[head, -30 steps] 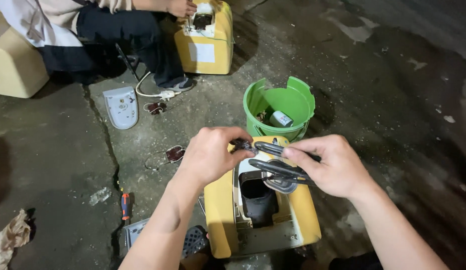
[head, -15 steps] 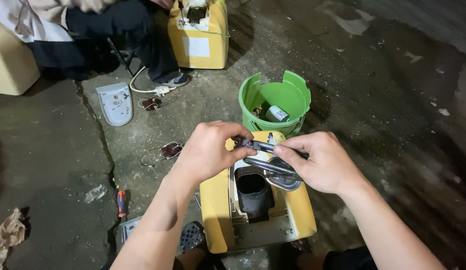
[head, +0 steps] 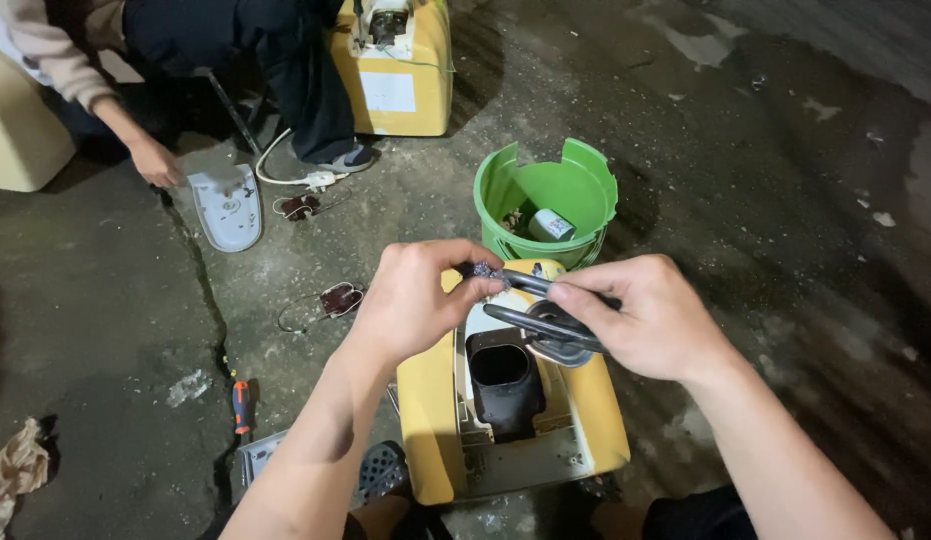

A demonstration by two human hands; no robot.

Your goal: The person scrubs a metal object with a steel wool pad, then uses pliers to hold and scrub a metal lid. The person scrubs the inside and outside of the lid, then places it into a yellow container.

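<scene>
Your left hand (head: 418, 300) pinches a small dark, grimy bit (head: 486, 271) between thumb and fingertips, fingers closed on it, right at the tip of the dark metal pliers (head: 546, 318) that your right hand (head: 651, 318) grips with its fingers wrapped shut around the handles. Both hands hover just above the yellow appliance casing (head: 431, 420), over its black inner duct (head: 503, 382). The green bucket (head: 586, 180) stands just beyond the casing's far edge, near your knuckles, so room forward is tight; to the right the concrete floor (head: 786, 150) lies open, and to the left there is a gap before the small brown part with a wire (head: 341, 297) and the red-handled screwdriver (head: 242, 403). The floor is dark, stained and cracked, with a rag (head: 16, 470) at the left edge. Farther off, another person's hand (head: 154, 163) reaches down beside a white plastic cover (head: 229, 205), with a second yellow casing (head: 396, 70) behind it. Compared with half a second ago, your hands hold much the same grip and place, while the other person's hand has come down toward the white cover.
</scene>
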